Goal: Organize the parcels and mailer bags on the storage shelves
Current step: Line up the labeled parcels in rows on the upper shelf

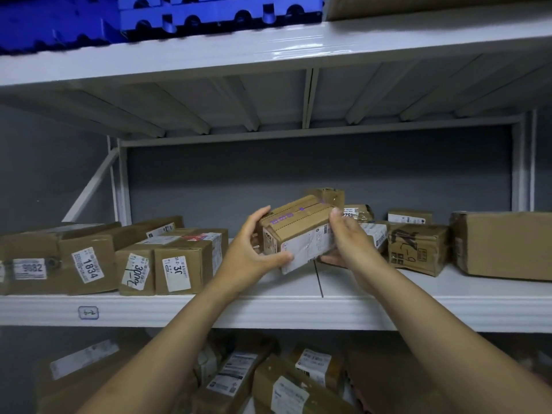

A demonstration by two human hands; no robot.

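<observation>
A small cardboard parcel (298, 231) with purple tape and a white label is held tilted just above the middle shelf (268, 309). My left hand (254, 252) grips its left end, thumb under the label side and fingers over the top. My right hand (348, 240) grips its right end, fingers curled beneath. To the left stands a row of labelled parcels (176, 264), marked with numbers such as 1834. Smaller parcels (418, 248) lie behind and to the right of the held one.
A large plain box (504, 245) sits at the right end of the middle shelf. Blue plastic pallets (209, 16) rest on the top shelf. The lower shelf holds several jumbled parcels (286, 383). White uprights (121, 180) frame the bay against a grey wall.
</observation>
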